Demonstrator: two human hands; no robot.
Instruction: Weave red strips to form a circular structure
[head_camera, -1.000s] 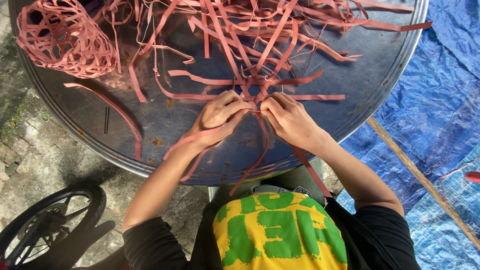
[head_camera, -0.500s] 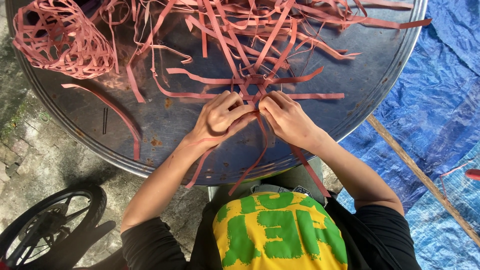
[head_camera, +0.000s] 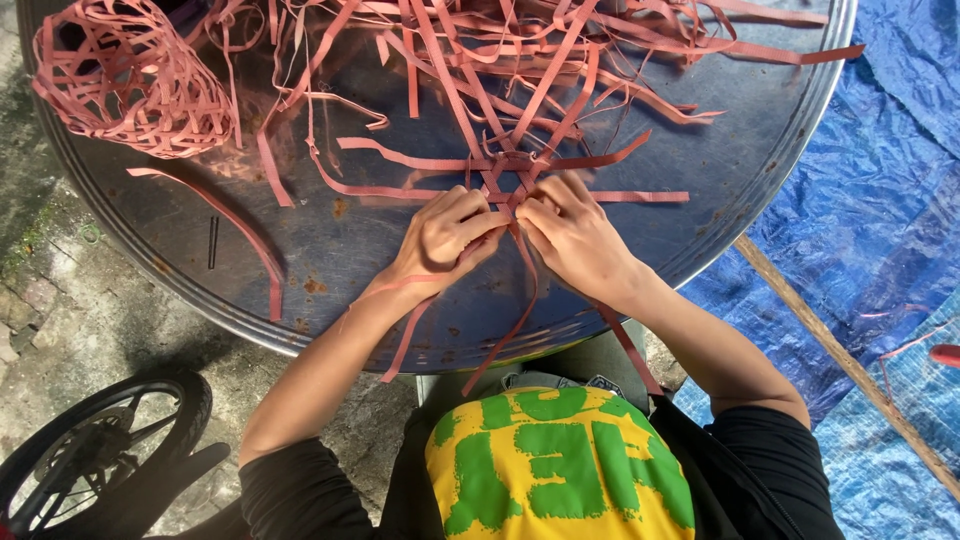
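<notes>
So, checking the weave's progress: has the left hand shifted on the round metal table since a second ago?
No: the left hand stays beside the table's near rim.

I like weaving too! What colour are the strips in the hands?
Pinkish red strips, clearest in the head view.

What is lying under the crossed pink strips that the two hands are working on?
The round metal table lies under the crossed pink strips. The left hand and right hand cover the nearest crossings, so that part is hidden.
</notes>
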